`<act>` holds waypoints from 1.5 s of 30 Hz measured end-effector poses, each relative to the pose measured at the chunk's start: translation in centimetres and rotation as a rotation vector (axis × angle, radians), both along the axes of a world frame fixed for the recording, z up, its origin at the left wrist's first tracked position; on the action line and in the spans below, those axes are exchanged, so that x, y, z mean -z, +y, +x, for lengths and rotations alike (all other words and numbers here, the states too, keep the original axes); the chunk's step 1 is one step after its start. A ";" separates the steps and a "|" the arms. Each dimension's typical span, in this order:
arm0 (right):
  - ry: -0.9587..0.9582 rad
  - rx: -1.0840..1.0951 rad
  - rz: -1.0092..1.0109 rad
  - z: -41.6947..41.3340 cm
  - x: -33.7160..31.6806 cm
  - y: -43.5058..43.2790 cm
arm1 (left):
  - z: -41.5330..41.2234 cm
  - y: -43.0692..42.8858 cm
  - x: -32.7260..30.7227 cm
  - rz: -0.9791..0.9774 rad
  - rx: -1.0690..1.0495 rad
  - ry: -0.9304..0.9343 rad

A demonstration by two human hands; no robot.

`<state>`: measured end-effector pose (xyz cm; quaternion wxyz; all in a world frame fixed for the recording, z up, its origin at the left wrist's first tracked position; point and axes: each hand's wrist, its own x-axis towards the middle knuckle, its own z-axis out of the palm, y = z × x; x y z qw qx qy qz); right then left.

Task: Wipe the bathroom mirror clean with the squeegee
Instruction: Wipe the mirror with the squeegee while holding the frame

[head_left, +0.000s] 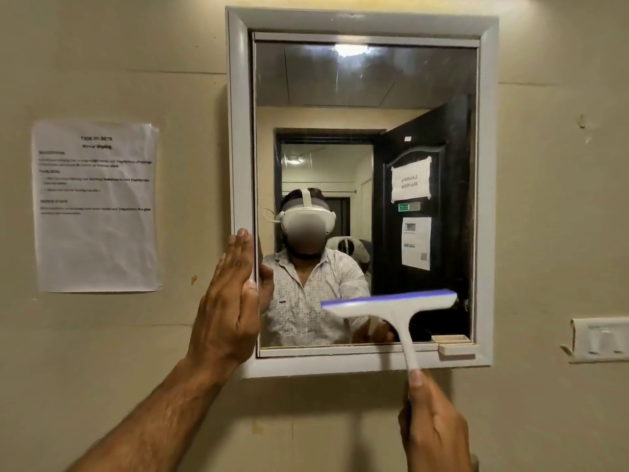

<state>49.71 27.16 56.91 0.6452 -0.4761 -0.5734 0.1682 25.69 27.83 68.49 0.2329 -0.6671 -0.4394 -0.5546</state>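
The mirror [367,83] hangs in a white frame [240,131] on a beige wall. A white squeegee [394,308] with a purple blade edge lies against the glass at the lower right, its blade nearly level and slightly blurred. My right hand [432,424] grips the bottom of its handle, below the frame. My left hand [229,301] is flat, fingers together and pointing up, pressed against the frame's lower left side. The glass reflects a person wearing a headset and a dark door.
A printed sheet [97,206] is taped to the wall left of the mirror. A white switch plate [600,338] sits on the wall at lower right. A small white knob [454,349] juts from the frame's bottom right.
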 end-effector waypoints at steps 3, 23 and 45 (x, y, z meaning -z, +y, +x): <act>-0.042 0.053 0.028 0.6 1.1 -0.4 | -0.1 0.0 -0.1 0.004 -0.001 0.009; -1.242 0.017 0.526 -0.6 -34.4 1.9 | -0.1 0.2 0.1 -0.010 -0.017 0.014; -0.972 0.060 0.507 14.9 -28.4 3.5 | 0.3 0.1 0.2 -0.020 -0.041 -0.014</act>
